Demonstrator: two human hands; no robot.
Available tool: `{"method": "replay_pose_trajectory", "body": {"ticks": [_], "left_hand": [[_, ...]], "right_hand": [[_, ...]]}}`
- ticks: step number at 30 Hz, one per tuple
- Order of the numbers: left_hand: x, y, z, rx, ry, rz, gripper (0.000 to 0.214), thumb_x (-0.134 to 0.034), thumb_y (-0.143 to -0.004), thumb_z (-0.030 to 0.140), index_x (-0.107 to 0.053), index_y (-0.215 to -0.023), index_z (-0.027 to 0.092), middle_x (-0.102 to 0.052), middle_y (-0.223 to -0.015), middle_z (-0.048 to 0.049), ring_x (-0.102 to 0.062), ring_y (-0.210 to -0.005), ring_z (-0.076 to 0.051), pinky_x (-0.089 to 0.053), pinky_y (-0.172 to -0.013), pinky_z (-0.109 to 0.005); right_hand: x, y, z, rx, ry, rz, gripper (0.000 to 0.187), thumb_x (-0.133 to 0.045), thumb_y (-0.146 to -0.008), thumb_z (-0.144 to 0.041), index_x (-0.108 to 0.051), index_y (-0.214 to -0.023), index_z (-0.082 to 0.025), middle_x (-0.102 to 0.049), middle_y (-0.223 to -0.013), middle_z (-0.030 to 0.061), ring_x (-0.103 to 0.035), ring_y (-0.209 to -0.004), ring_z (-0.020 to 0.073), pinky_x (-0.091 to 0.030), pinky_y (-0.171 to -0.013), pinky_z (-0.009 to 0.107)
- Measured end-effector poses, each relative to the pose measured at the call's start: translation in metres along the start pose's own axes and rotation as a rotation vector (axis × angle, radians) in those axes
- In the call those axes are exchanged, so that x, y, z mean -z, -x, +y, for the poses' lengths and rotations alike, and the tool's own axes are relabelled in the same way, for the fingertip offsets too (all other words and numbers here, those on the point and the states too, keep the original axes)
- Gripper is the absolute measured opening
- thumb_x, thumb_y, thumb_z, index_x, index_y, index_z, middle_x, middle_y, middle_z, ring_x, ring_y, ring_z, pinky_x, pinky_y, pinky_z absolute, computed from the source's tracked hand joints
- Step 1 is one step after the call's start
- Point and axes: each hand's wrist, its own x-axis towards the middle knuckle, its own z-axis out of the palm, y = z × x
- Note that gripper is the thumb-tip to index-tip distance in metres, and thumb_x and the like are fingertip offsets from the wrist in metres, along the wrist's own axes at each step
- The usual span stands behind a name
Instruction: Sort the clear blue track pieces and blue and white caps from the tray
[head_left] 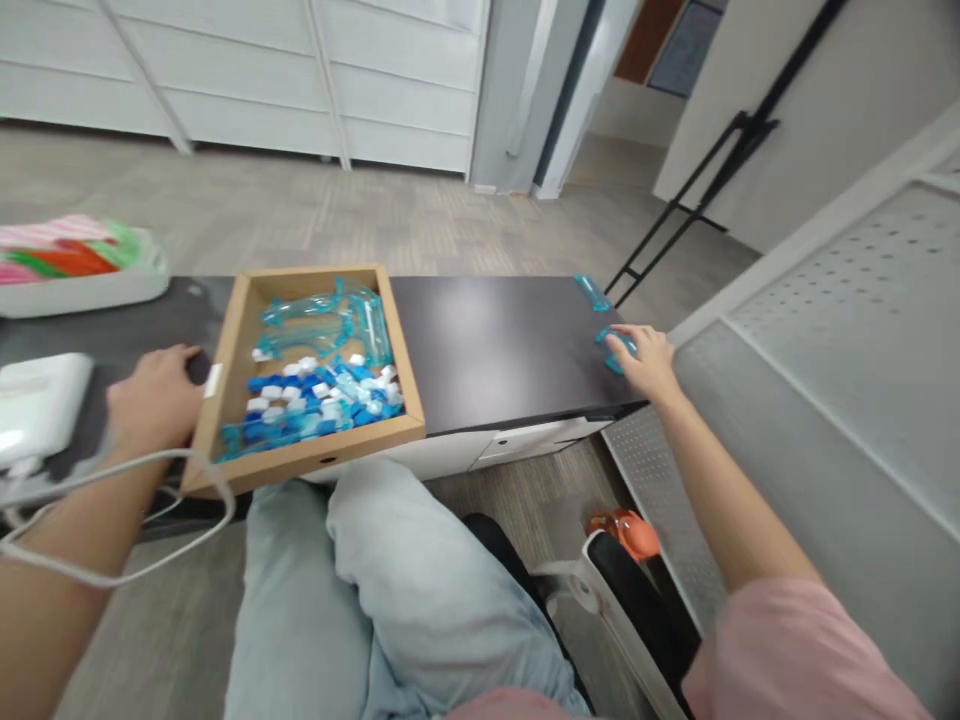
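Note:
My right hand (646,358) is at the far right end of the dark tabletop, its fingers closed on a clear blue plastic piece (616,364) that they partly hide. Just beyond it lies a second clear piece (592,292), a half-tube with blue ends. My left hand (154,398), blurred, is beside the left wall of a shallow cardboard box (410,400). Its fingertips are near a dark spot I cannot make out. Inside the box, long clear blue half-tubes (304,308) lie at the back, and many small blue and white pieces (322,395) fill the front.
On the left, a white tray (82,290) holds colourful striped items, and a white device (41,405) trails a white cable (112,577) across my left forearm. A perforated grey panel (795,420) borders the right end. An orange object (637,535) is below, near a chair armrest (630,590).

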Motion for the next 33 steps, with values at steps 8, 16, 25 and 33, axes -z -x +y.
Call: {"method": "replay_pose_trajectory", "body": {"ticks": [8,16,25,33], "left_hand": [[-0.018,-0.002,-0.015,-0.032,0.038,0.112,0.071,-0.045,-0.116,0.041,-0.06,-0.175,0.004,-0.056,-0.189,-0.0292,-0.051,-0.177,-0.042,-0.041,-0.145,-0.063],[-0.033,-0.011,-0.028,-0.057,0.05,0.198,0.065,-0.051,-0.113,0.042,-0.069,-0.169,0.014,-0.064,-0.181,-0.0248,-0.059,-0.169,-0.043,-0.046,-0.14,-0.06],[-0.038,-0.015,-0.031,-0.062,0.077,0.21,0.064,-0.052,-0.115,0.043,-0.069,-0.169,0.014,-0.064,-0.181,-0.0242,-0.059,-0.169,-0.042,-0.044,-0.141,-0.058],[-0.028,-0.007,-0.028,-0.097,0.055,0.149,0.077,-0.041,-0.116,0.048,-0.061,-0.173,0.001,-0.056,-0.188,-0.0316,-0.054,-0.174,-0.044,-0.042,-0.143,-0.065]], "right_hand": [[-0.023,0.005,-0.207,0.609,-0.286,-0.187,0.033,-0.066,-0.116,-0.05,-0.088,-0.129,-0.027,-0.09,-0.119,0.013,-0.08,-0.117,0.0362,-0.049,-0.109,0.052],[-0.053,0.054,-0.388,0.927,-0.069,-0.585,0.041,-0.077,-0.113,-0.047,-0.087,-0.145,-0.023,-0.089,-0.139,0.0163,-0.08,-0.127,0.0381,-0.044,-0.11,0.048],[-0.07,0.05,-0.394,0.719,-0.298,-0.599,0.046,-0.083,-0.101,-0.033,-0.09,-0.145,-0.023,-0.091,-0.138,0.0133,-0.085,-0.117,0.0351,-0.056,-0.115,0.051],[-0.065,0.032,-0.315,0.494,-0.685,-0.34,0.051,-0.082,-0.098,-0.037,-0.089,-0.146,-0.023,-0.09,-0.13,0.0111,-0.081,-0.104,0.0277,-0.067,-0.102,0.046]]}}
